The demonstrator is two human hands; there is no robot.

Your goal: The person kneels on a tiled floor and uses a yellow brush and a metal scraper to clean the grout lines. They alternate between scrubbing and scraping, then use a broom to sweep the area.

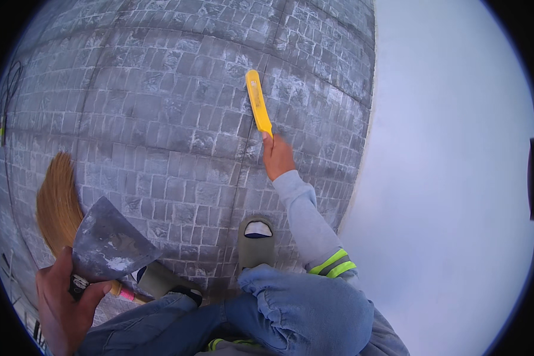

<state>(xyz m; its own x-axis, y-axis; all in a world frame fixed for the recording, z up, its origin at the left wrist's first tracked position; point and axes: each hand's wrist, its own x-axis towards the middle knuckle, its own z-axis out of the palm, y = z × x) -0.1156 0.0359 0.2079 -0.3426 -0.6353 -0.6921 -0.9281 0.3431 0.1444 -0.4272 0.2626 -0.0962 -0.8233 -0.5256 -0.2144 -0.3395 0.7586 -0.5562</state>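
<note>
My right hand (279,158) reaches forward, its fingers closed round the narrow end of a yellow brush (257,101). The brush has a long flat back with a worn patch; any bristles are hidden beneath it. At the lower left, my left hand (65,305) grips the dark handle of a putty knife (113,243). Its broad, flared grey blade points up and away, with white residue near the middle. Partly behind that blade is a straw broom (59,202) with brown bristles and a pink binding near its handle; my left hand appears in front of it.
Grey paving with a stone-block pattern (178,118) carries whitish stains and dark joint lines. A smooth white surface (433,178) borders it on the right. My sandalled feet stand below, the right sandal (256,252) ahead. A dark cable (10,89) lies at the far left.
</note>
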